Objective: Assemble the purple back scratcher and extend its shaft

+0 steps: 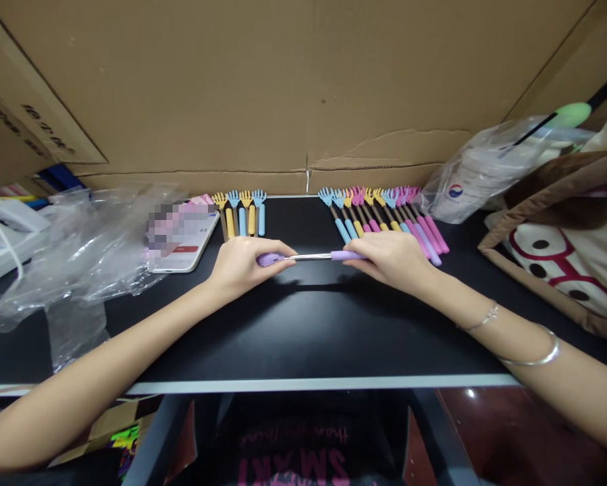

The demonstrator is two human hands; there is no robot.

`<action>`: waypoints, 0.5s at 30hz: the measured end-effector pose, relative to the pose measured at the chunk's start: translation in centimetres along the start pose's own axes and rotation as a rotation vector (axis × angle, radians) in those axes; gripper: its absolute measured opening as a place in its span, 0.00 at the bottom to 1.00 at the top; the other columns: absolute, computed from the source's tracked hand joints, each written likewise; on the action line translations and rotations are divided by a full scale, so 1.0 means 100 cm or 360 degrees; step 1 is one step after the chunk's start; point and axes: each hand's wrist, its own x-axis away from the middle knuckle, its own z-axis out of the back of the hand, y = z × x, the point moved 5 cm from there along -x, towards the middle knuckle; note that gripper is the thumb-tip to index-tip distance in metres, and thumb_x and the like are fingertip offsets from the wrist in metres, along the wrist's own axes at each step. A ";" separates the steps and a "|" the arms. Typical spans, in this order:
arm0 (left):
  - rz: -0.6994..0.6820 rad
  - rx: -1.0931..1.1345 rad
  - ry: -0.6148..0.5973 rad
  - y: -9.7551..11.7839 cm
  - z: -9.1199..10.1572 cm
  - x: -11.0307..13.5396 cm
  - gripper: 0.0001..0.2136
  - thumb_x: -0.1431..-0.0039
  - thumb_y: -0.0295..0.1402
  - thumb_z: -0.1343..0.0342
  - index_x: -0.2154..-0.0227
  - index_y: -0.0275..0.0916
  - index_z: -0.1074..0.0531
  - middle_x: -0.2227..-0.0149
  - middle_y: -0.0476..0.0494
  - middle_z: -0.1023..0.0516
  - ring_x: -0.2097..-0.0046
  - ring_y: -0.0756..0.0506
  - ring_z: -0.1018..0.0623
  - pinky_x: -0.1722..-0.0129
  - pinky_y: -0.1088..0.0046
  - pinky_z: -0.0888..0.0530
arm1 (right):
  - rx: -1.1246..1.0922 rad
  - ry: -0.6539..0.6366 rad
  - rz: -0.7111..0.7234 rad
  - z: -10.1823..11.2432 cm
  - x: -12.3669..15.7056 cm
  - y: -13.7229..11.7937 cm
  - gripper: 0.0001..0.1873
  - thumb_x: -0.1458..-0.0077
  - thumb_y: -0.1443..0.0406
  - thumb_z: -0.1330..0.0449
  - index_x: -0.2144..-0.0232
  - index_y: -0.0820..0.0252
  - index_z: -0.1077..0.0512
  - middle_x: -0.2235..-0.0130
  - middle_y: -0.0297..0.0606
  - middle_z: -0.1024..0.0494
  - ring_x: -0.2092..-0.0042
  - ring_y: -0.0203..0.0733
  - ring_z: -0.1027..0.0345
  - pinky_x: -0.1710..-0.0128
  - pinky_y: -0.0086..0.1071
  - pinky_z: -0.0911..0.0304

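One purple scratcher [313,256] is held level just above a black table [283,344], its metal rod showing btwn the two hands, a soft shadow on the surface below. L hand [245,264]: thumb & fingers pinched shut on the head end. R hand [390,259]: closed the same way round the purple handle, w/ a thin bracelet [485,316] & a wider silver bangle [536,356] farther up that arm.

Tabletop is matte, w/ a pale front edge. Along the back — up near a tall cardboard wall [262,88] — lie a L row of scratchers [252,219], yellow & blue, and a longer R row of scratchers [342,231] in blue, yellow, pink & purple. A phone [186,255], partly pixelated, lies beside crumpled clear plastic [95,243] on the L. Far R: a cup [478,179] w/ a Pepsi logo inside a clear bag, next to a cream tote [581,246] w/ brown trim & red-glasses print.

Below the front edge: a dark item w/ pink lettering [293,466], glossy reddish-brown floor [495,432] to the R, and bright green & multicoloured bits [125,442] at L, too small to ID.
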 end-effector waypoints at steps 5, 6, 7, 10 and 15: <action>0.0157 0.0132 -0.0192 -0.005 -0.008 -0.001 0.13 0.45 0.44 0.47 0.65 0.44 0.23 0.74 0.52 0.23 0.74 0.52 0.31 0.73 0.79 0.40 | 0.0127 0.0173 0.0070 0.003 0.000 -0.003 0.21 0.40 0.53 0.55 0.69 0.58 0.28 0.74 0.35 0.27 0.71 0.34 0.35 0.73 0.29 0.52; 0.0171 0.0175 -0.0228 -0.006 -0.009 -0.001 0.13 0.45 0.44 0.47 0.65 0.43 0.23 0.74 0.52 0.24 0.74 0.53 0.31 0.74 0.79 0.41 | 0.0136 0.0213 0.0082 0.002 0.000 -0.004 0.21 0.40 0.52 0.54 0.69 0.58 0.28 0.74 0.35 0.27 0.71 0.34 0.35 0.73 0.29 0.52; 0.0176 0.0217 -0.0257 -0.006 -0.011 -0.001 0.14 0.45 0.45 0.47 0.65 0.42 0.23 0.74 0.52 0.24 0.74 0.53 0.32 0.74 0.79 0.41 | 0.0145 0.0247 0.0093 0.002 0.000 -0.004 0.21 0.40 0.52 0.54 0.70 0.58 0.28 0.75 0.34 0.27 0.72 0.33 0.35 0.73 0.28 0.51; 0.0164 0.0294 -0.0296 -0.007 -0.013 -0.002 0.15 0.45 0.45 0.48 0.65 0.41 0.23 0.72 0.51 0.24 0.73 0.52 0.32 0.73 0.80 0.41 | 0.0170 0.0295 0.0124 0.002 0.000 -0.006 0.20 0.40 0.53 0.53 0.71 0.58 0.28 0.76 0.33 0.27 0.73 0.32 0.36 0.74 0.28 0.51; 0.0175 0.0195 -0.0264 -0.006 -0.013 -0.001 0.14 0.45 0.44 0.47 0.66 0.43 0.23 0.77 0.53 0.27 0.76 0.53 0.35 0.75 0.79 0.42 | 0.0192 0.0300 0.0147 0.002 -0.001 -0.008 0.20 0.40 0.53 0.54 0.70 0.58 0.28 0.76 0.33 0.27 0.74 0.32 0.36 0.75 0.28 0.51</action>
